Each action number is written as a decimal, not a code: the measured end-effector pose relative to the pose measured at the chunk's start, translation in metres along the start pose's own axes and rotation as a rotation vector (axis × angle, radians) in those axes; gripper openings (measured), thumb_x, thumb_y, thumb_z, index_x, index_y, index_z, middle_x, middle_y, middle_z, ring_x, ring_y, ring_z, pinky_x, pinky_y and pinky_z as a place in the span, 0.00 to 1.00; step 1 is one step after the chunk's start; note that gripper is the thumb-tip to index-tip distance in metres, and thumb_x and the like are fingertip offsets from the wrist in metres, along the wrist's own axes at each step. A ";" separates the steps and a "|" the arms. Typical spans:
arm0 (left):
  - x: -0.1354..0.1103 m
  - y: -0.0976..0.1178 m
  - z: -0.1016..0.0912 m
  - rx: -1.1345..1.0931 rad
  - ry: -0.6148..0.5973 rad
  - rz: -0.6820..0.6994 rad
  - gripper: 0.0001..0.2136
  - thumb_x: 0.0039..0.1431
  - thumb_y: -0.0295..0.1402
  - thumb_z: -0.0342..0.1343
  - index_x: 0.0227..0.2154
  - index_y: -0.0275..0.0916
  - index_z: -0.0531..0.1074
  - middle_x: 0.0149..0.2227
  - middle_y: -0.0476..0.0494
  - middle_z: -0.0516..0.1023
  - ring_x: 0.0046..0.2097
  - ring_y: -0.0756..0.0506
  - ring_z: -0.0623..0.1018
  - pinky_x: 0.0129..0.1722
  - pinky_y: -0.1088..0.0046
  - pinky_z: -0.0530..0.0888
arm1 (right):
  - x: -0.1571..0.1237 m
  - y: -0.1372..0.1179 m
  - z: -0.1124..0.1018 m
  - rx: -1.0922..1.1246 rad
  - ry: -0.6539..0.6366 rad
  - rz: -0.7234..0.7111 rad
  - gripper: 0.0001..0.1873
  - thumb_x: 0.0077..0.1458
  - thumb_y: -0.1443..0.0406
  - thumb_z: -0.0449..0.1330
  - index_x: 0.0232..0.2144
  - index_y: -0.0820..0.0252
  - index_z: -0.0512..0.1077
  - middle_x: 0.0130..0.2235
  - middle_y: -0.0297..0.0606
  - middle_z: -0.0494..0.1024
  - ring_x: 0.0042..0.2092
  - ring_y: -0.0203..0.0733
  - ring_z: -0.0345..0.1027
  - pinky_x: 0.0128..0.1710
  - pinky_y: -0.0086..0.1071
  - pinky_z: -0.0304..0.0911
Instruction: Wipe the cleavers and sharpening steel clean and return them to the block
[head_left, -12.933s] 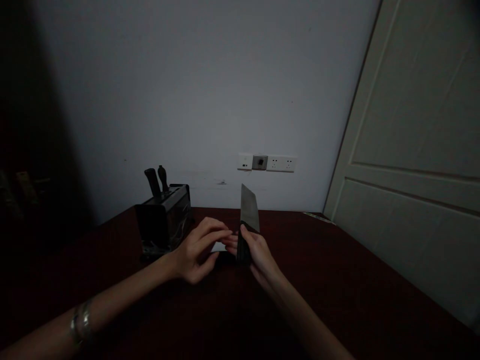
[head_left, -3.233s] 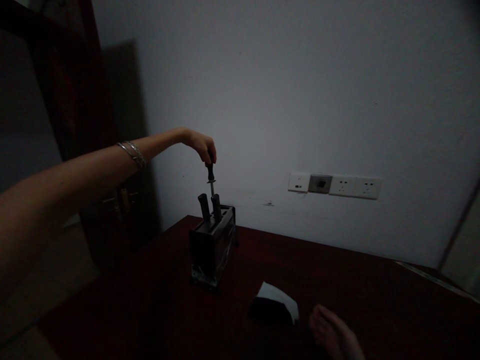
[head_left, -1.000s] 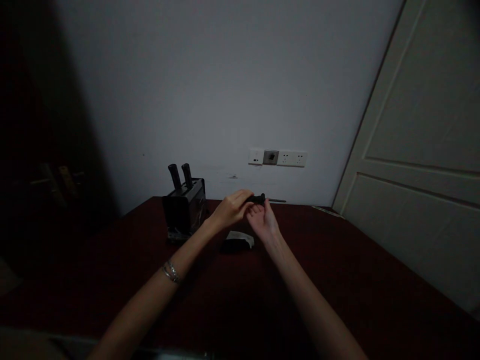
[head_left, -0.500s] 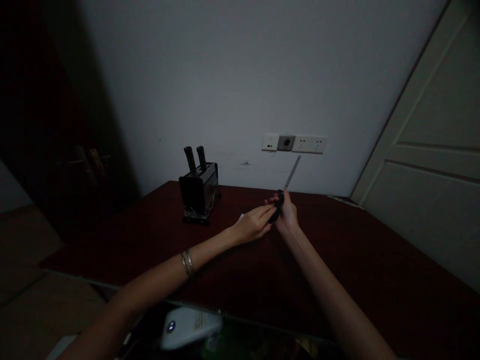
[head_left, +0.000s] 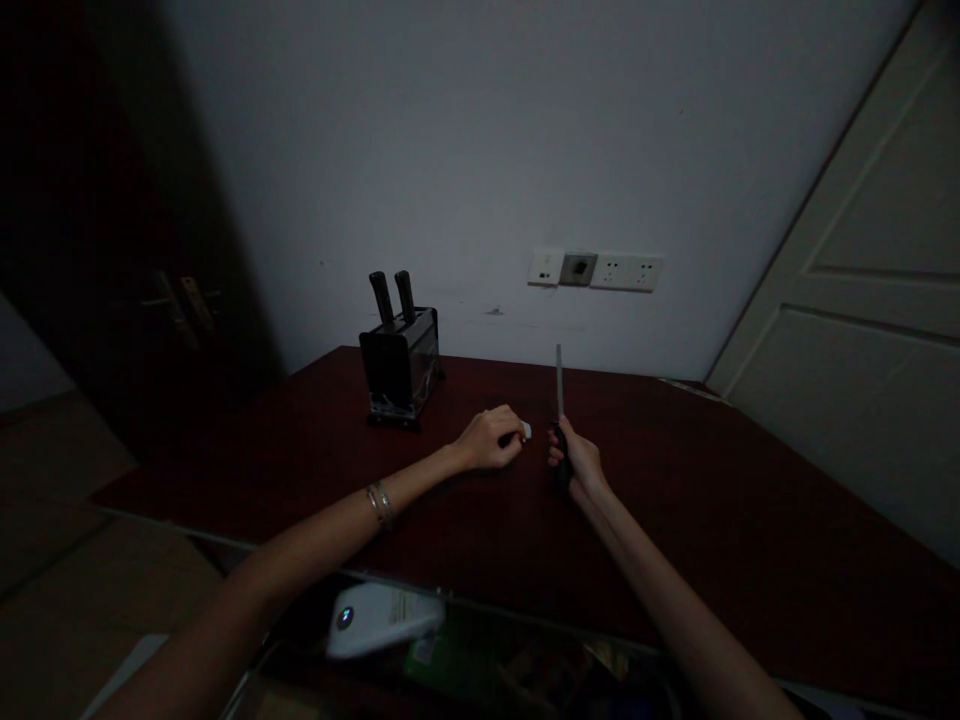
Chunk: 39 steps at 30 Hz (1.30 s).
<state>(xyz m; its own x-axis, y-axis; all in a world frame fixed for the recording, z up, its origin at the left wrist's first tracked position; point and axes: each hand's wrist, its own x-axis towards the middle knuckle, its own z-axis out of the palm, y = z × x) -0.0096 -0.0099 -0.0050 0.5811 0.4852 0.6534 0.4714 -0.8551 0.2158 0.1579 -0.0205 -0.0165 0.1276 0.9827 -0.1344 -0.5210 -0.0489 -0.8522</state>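
Note:
My right hand [head_left: 576, 458] is wrapped round the black handle of a knife [head_left: 559, 380], whose narrow grey blade points up and away toward the wall. To its left, my left hand [head_left: 491, 437] is closed just over the table, apart from the knife. A small white piece [head_left: 526, 431] pokes out from its fingers; it could be tissue or cloth, but its kind is unclear. Further left stands a dark knife block [head_left: 401, 365] with two black-handled knives [head_left: 392, 296] upright in its top.
The dark red table [head_left: 675, 480] meets a pale wall with a row of sockets [head_left: 596, 270]. Below the front edge, an open drawer space holds a white power bank-like device [head_left: 386, 618] and a green package [head_left: 457, 650]. A pale door [head_left: 862, 330] leans in at the right.
My hands have moved apart: the left has come off the knife handle and gone left, lower to the table. The right has lowered the knife, whose blade now stands more upright.

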 end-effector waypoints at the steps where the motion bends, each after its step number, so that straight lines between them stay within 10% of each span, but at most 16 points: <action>1: -0.001 -0.005 0.001 0.027 -0.010 -0.090 0.09 0.52 0.25 0.47 0.33 0.36 0.72 0.36 0.40 0.75 0.41 0.45 0.71 0.43 0.69 0.67 | -0.001 0.003 -0.002 -0.006 -0.002 0.009 0.16 0.44 0.57 0.64 0.21 0.64 0.66 0.17 0.26 0.65 0.13 0.24 0.50 0.09 0.20 0.49; 9: -0.016 -0.040 0.018 0.080 -0.232 -0.274 0.17 0.53 0.35 0.54 0.46 0.37 0.67 0.46 0.37 0.71 0.49 0.41 0.68 0.54 0.62 0.57 | -0.007 0.014 -0.003 -0.035 -0.055 0.042 0.15 0.47 0.57 0.62 0.22 0.66 0.68 0.17 0.27 0.64 0.14 0.24 0.50 0.09 0.20 0.49; 22: 0.001 -0.050 0.012 0.078 -0.188 -0.472 0.11 0.55 0.36 0.50 0.35 0.37 0.75 0.37 0.40 0.73 0.41 0.44 0.71 0.42 0.71 0.65 | -0.010 0.014 0.001 -0.064 -0.100 0.040 0.19 0.47 0.54 0.61 0.20 0.66 0.67 0.16 0.28 0.64 0.12 0.24 0.50 0.08 0.20 0.47; 28: 0.020 -0.042 0.012 -0.571 0.357 -0.833 0.12 0.49 0.39 0.54 0.21 0.35 0.71 0.27 0.45 0.70 0.38 0.45 0.70 0.38 0.73 0.65 | -0.014 0.010 0.004 -0.045 -0.153 0.013 0.22 0.43 0.51 0.63 0.20 0.66 0.68 0.16 0.28 0.64 0.13 0.23 0.49 0.08 0.20 0.47; 39: 0.031 0.000 0.026 -1.562 0.163 -0.941 0.16 0.57 0.43 0.42 0.26 0.35 0.66 0.22 0.46 0.70 0.21 0.48 0.70 0.26 0.70 0.69 | -0.017 0.010 0.007 -0.018 -0.214 -0.003 0.23 0.42 0.49 0.62 0.21 0.66 0.68 0.16 0.29 0.65 0.12 0.23 0.48 0.09 0.20 0.47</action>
<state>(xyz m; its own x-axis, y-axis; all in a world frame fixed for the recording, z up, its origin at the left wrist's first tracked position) 0.0262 0.0099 -0.0036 0.4116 0.9107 -0.0353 -0.4689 0.2448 0.8486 0.1441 -0.0368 -0.0191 -0.0540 0.9983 -0.0231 -0.5056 -0.0473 -0.8615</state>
